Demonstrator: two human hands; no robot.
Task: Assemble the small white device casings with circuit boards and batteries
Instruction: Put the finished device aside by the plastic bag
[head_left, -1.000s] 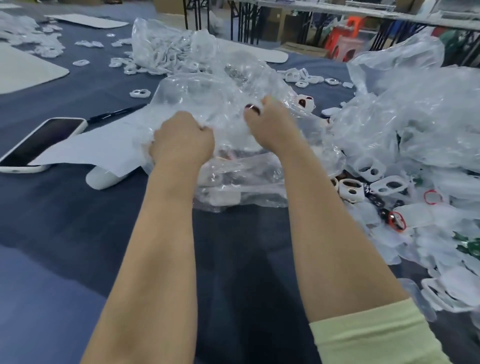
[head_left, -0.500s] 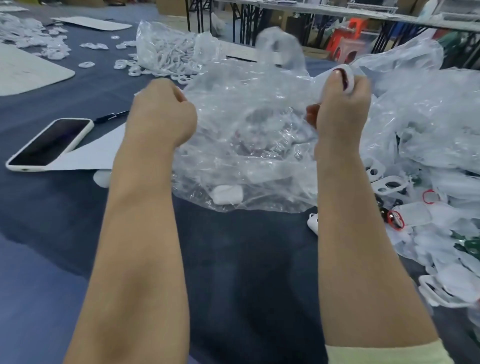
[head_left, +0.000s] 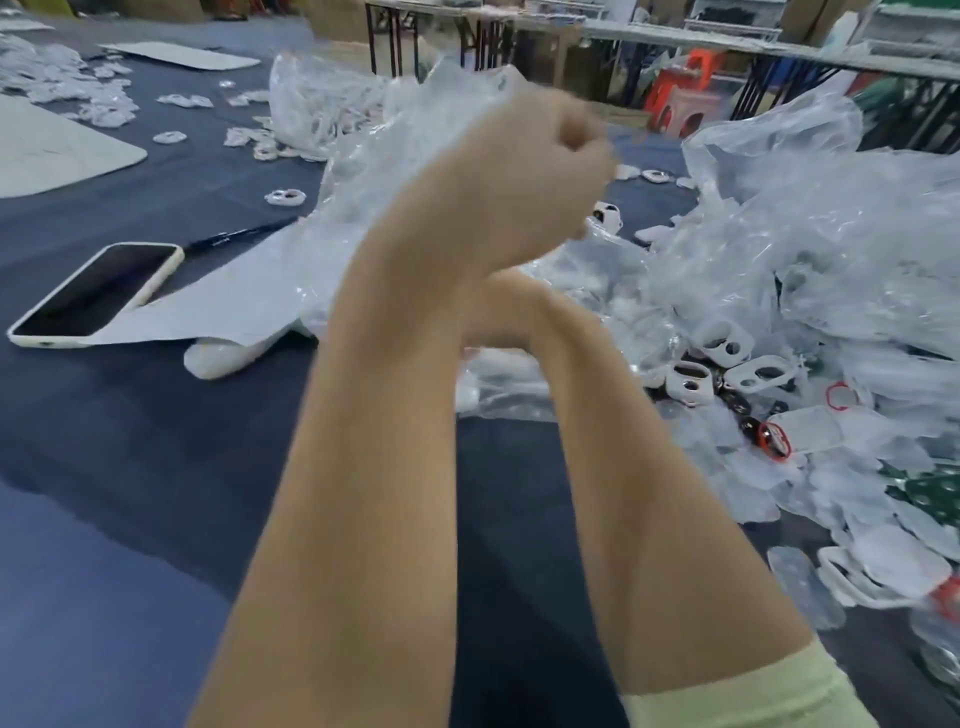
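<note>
L hand (head_left: 524, 171) grip fisted on crinkly clear plastic bag (head_left: 395, 156); R hand (head_left: 498, 312) mostly hidden, grip unclear.

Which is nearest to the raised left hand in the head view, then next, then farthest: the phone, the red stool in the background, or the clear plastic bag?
1. Clear plastic bag, bunched directly at the left hand.
2. Phone, lying on the table to the left.
3. Red stool, beyond the table at the back right.

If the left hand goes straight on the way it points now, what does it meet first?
Probably the clear plastic bag it seems to be gripping. The left hand, a closed fist, points up and away over the table, with the bag right behind it. Motion blur leaves the depth uncertain.
</note>
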